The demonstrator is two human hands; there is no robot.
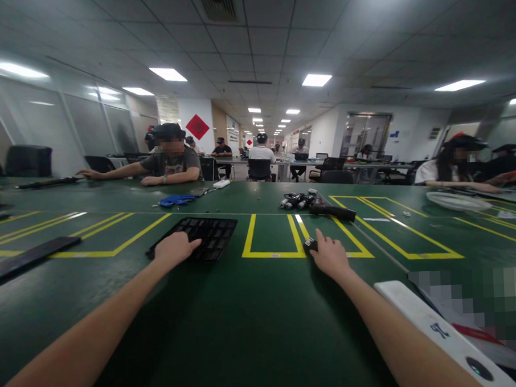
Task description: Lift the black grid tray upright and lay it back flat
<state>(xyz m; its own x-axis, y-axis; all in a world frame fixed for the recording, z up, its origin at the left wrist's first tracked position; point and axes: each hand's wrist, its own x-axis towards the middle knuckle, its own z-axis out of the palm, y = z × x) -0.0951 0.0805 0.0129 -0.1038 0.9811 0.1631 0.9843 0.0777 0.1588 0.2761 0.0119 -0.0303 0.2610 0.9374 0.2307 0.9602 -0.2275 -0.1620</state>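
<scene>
My left hand (173, 252) is closed over the near left part of a black compartment tray (219, 232), its thumb pointing right across the dividers. The tray looks tilted, and my hand hides part of its left side. To the right, my right hand (331, 255) pinches a small black block-like piece (310, 245) with a pale mark on top. The piece is at a yellow tape line on the green table; I cannot tell whether it touches the surface. Beyond it sits a cluster of small black and silver parts (301, 200), with a black rod-like tool (333, 212) beside them.
Yellow tape outlines (271, 254) mark the green table (230, 331). A long black bar (34, 257) lies left, blue gloves or cloth (175, 200) farther back. A white numbered device (435, 328) sits near my right forearm. Co-workers (171, 160) sit across the table and to the right.
</scene>
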